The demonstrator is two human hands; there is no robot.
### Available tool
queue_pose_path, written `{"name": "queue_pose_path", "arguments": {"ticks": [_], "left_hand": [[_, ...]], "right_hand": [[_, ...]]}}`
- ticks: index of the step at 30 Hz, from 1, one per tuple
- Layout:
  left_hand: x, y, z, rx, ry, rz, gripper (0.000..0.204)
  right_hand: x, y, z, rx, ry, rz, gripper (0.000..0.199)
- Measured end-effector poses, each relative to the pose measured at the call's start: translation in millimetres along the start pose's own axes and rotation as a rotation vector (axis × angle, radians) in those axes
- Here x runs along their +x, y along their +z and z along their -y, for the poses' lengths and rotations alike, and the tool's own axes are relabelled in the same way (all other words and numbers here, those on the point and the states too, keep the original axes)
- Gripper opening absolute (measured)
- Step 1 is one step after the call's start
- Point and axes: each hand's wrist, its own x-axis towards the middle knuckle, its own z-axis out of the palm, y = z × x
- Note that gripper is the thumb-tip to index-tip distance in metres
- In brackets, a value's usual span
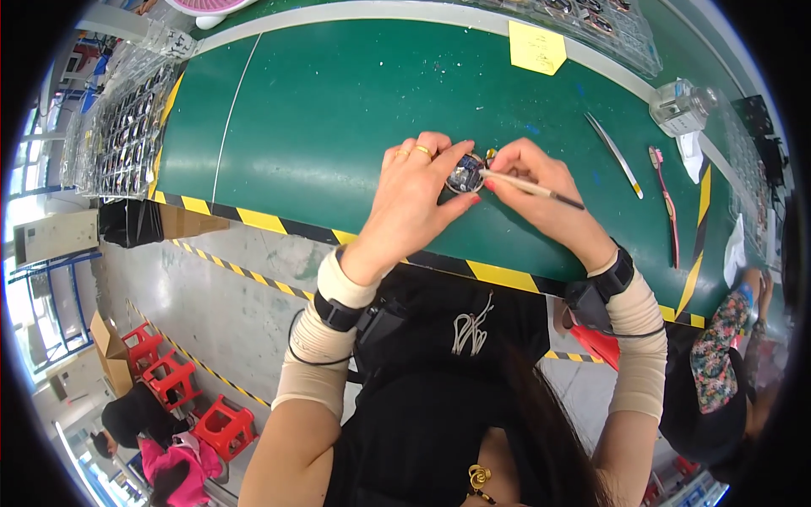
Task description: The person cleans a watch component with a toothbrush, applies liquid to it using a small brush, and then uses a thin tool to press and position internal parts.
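Item, nearest: two cream sleeves, each with a black wrist strap over it.

Item: left hand, its fingers parted just enough to span a round circuit assembly, forefinger toward the far rim, thumb toward the near one.

Item: right hand, its fingers pinched together on a slender tan stick tool with a dark rear end; the tip lies over the assembly's right side, contact not discernible.

The round circuit assembly sits between both hands, above the green bench, back from its yellow-and-black taped edge.

Item, to the right: pink toothbrush, lying lengthwise; beside it, metal tweezers with a yellow end.

Item, farther: clear jar near the back rail; yellow note, written upon.

Item, at left end: stacked clear trays of small parts.

Item, beyond, on the floor: red stools.
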Motion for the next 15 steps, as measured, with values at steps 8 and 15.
{"name": "queue_pose_path", "arguments": {"ticks": [8,15], "left_hand": [[2.0,-2.7,7.5,-0.032,0.034,0.053,0.055],[0.7,0.6,9.5,-0.021,0.046,0.045,0.054]], "right_hand": [[-0.5,0.8,-5.5,-0.148,-0.078,-0.016,0.012],[-0.1,1.1,-8.5,-0.155,-0.105,-0.023,0.013]]}}
